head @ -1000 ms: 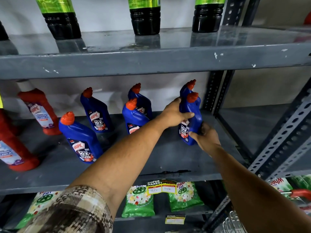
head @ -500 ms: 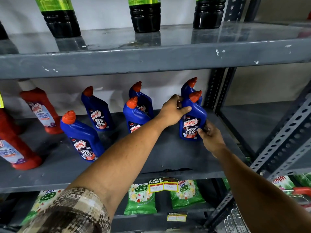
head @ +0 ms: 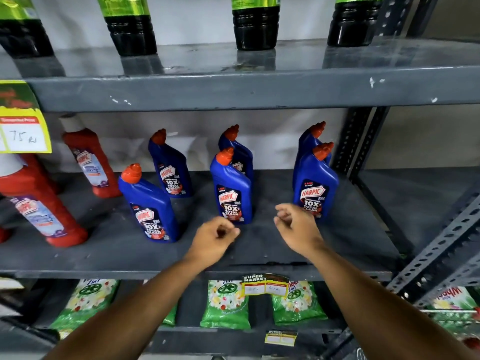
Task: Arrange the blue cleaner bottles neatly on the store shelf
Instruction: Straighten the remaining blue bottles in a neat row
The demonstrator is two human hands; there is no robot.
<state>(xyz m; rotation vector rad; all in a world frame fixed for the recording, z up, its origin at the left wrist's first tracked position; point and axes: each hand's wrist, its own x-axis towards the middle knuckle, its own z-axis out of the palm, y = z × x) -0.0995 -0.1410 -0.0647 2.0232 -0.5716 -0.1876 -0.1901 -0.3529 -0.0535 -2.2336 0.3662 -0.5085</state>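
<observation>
Several blue cleaner bottles with orange caps stand upright on the grey middle shelf. The right front bottle has another close behind it. A middle front bottle also hides part of one behind. Further left stand a back bottle and a front bottle. My left hand hovers in front of the middle bottle, fingers loosely curled, holding nothing. My right hand hangs just left of the right front bottle, fingers loosely apart and empty.
Red cleaner bottles stand at the shelf's left, under a yellow price tag. Dark bottles with green labels line the upper shelf. Green detergent packs lie on the shelf below. A perforated steel upright bounds the right side.
Both hands let go of the right front blue bottle and drew back toward the shelf's front edge. The bottle now stands upright with its label facing out.
</observation>
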